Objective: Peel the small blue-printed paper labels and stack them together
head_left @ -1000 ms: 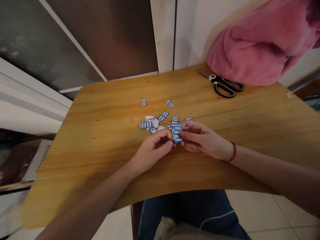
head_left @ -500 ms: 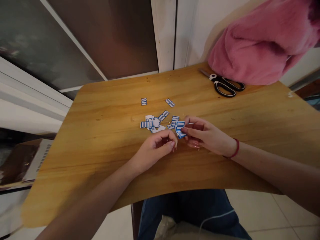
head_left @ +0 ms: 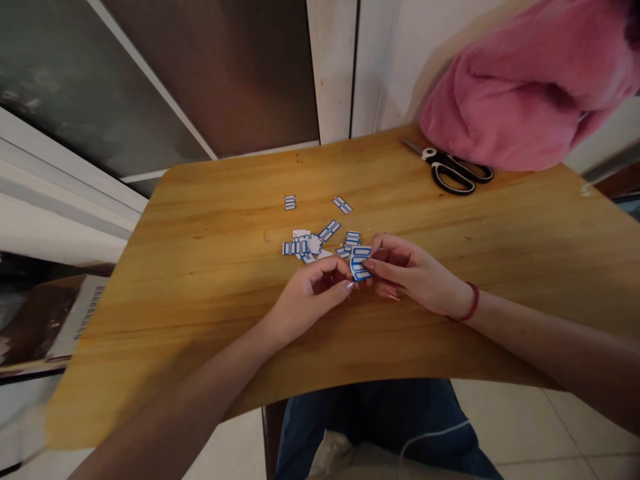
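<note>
My right hand (head_left: 407,270) pinches a small white piece of blue-bordered labels (head_left: 360,265) between thumb and fingers, above the wooden table. My left hand (head_left: 317,287) is closed, its thumb and forefinger meeting at the lower left corner of that same piece. Just beyond both hands lies a loose pile of similar label pieces (head_left: 296,247), some with their plain white side up. Another label piece (head_left: 352,239) lies close to the right fingertips, partly covered by the held one.
Farther back on the table (head_left: 225,213) lie two separate label pieces, one on the left (head_left: 290,202) and one on the right (head_left: 343,205). Black-handled scissors (head_left: 453,175) rest at the back right beside a pink plush item (head_left: 505,100). A box (head_left: 75,320) stands left of the table.
My left fingertips have come to the lower corner of the held label piece, closing the small gap. That piece has dropped slightly and tilted in my right hand.
</note>
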`<state>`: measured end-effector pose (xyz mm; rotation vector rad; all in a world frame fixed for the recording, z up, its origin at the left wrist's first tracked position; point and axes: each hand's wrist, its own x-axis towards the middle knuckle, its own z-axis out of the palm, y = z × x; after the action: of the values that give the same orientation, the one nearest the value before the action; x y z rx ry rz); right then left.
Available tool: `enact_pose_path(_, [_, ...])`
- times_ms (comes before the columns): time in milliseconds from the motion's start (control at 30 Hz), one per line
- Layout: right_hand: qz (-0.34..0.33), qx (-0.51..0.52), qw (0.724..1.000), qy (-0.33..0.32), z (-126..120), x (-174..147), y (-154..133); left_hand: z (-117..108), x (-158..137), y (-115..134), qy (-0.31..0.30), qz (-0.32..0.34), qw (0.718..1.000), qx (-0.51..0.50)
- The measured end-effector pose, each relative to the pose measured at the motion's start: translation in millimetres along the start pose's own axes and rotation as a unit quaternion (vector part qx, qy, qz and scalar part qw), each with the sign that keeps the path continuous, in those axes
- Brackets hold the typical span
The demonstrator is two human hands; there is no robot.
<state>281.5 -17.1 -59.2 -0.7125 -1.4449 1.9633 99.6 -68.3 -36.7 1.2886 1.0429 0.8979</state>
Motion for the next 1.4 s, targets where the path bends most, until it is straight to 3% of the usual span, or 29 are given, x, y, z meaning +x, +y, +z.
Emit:
enact_pose_path(700, [0.018, -0.018, 0.999, -0.031, 0.7, 0.9, -4.7, -1.3, 3.6, -9.3, -0.028, -0.066, 0.995, -0.063])
enact_pose_path(1167, [0.008, -0.078, 0.995, -0.06, -5.0, 2.6, -4.8, -1.2, 4.9, -7.4, -0.038, -0.148, 0.982, -0.111])
enact_pose_path(1400, [-0.023, -0.098, 0.995, -0.025, -12.8, 6.4, -11.3, -2.2, 5.0, -1.9, -0.05, -0.153, 0.982, -0.094])
